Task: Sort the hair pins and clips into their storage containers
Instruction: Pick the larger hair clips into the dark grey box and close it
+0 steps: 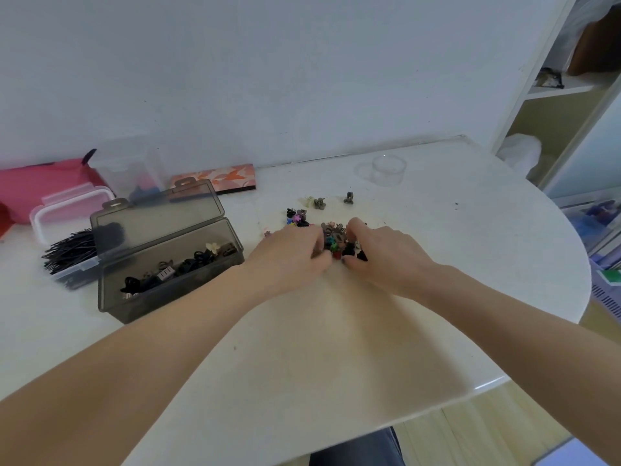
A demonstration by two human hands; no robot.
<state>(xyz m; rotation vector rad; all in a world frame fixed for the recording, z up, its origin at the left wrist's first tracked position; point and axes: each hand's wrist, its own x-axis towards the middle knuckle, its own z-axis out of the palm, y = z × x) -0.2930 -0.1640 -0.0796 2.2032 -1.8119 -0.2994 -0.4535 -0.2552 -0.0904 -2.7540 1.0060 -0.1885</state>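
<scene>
Both our hands, left hand (291, 256) and right hand (386, 253), curl around the clips (336, 242) heaped mid-table (437, 264), though blur hides any pinch. Left sit the grey box (174, 284) and the pins (69, 252).

Clip pile (331, 238) right of box (168, 264)

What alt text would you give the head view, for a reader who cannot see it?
Both hands, left and right, gather a pile of small clips on a white table. Left of them stand an open grey box with clips and a tub of black pins.
</scene>
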